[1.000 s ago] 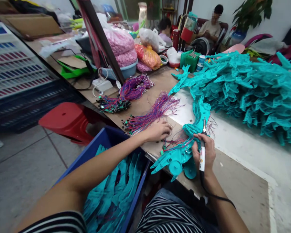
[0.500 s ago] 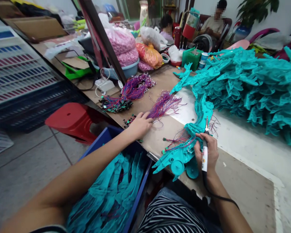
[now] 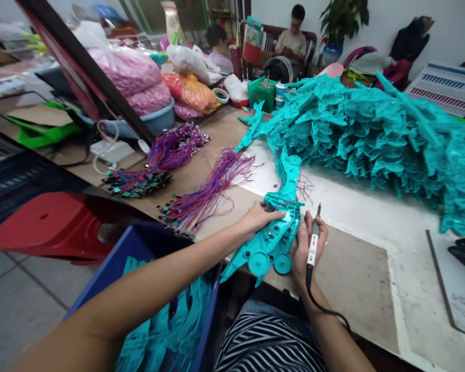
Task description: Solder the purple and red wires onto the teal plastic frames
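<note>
My left hand (image 3: 256, 219) grips the left edge of a small stack of teal plastic parts (image 3: 261, 243), its thumb lying over the top. These are long, curved shells with round discs near the front end. My right hand (image 3: 302, 245) holds a soldering iron (image 3: 313, 243) with its tip pointing up and away, while the side of that hand rests against the stack's right edge. Left of the stack lies a spread bundle of red, blue and purple wires (image 3: 207, 194). Thin loose wires (image 3: 304, 187) stick out beyond the stack on the right.
A large heap of teal parts (image 3: 356, 129) fills the table's far right. Another wire bundle (image 3: 166, 150) lies near a white power strip (image 3: 112, 152). At lower left are a blue crate (image 3: 96, 281) holding teal parts and a red stool (image 3: 34, 227). Two people sit beyond the table.
My left hand has left the wire bundle and moved right onto the teal stack. My right hand still holds the soldering iron, now tilted slightly off the stack. The view has swung right.
</note>
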Demonstrator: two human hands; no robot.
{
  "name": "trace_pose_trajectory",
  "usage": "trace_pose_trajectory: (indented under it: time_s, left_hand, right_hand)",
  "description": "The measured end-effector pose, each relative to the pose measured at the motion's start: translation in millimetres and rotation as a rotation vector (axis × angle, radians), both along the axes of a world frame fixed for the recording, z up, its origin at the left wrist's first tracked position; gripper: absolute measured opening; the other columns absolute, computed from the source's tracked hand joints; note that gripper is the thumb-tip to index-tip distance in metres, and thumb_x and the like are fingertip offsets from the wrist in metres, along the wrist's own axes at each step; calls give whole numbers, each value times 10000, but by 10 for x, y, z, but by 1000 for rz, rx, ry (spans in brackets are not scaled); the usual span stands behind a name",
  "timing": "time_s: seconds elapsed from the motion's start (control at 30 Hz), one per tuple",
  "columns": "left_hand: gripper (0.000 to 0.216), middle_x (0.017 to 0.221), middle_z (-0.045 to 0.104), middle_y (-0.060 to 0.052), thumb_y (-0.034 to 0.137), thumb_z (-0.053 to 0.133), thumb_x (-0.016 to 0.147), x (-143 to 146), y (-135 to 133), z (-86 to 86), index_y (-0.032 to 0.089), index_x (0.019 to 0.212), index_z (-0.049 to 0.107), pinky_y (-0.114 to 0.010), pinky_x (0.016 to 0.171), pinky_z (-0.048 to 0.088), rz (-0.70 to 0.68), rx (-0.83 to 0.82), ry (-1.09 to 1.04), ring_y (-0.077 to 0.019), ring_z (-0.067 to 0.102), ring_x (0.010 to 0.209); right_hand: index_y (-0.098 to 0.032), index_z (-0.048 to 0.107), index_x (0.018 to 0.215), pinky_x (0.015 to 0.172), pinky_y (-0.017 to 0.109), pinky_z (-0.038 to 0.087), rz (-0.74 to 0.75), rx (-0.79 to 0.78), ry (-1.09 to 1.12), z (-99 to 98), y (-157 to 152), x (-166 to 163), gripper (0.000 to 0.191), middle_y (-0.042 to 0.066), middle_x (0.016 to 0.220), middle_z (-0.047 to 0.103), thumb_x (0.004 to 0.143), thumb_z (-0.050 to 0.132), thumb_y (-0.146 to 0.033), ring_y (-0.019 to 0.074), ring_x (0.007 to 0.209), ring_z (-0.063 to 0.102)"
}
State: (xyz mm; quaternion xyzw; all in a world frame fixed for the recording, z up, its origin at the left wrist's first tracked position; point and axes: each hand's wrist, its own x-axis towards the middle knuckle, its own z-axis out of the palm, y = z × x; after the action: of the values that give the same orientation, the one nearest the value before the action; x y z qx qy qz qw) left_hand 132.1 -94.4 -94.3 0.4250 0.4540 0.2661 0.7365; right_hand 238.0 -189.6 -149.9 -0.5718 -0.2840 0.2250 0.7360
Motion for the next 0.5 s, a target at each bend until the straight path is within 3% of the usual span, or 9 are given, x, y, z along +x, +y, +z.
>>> trace_pose_trajectory:
  time_s: [0.1, 0.27, 0.5]
  left_hand:
    - [408, 908, 775, -68, 267, 913, 617, 85, -164, 20, 141, 954, 723, -311, 756, 584, 41, -91, -67, -185, 712, 762]
    - [281, 781, 765, -65, 277, 848, 706, 205, -295, 107, 131, 917, 733, -283, 621, 566, -158, -207, -49, -165, 673, 609]
    - [260, 829, 775, -73, 308, 759, 803, 401, -475, 95, 140, 999, 724, -321, 729, 583, -71, -152, 18, -202, 710, 703]
  right_hand:
    - [-250, 406, 1252, 1198, 540, 321, 30, 53, 104, -54, -49, -19, 458, 139, 1448, 546, 897, 635, -426, 231, 1381, 507]
    - [-257, 415, 1245, 1195, 550, 320, 30, 39, 98, -61, -190, 98, 450, 113, 1408, 582, 894, 640, -427, 230, 1362, 526]
    - [-239, 437, 1248, 1114, 534, 428, -8, 18, 91, -66, -315, 155, 429, 116, 1353, 600, 919, 579, -474, 227, 1244, 605]
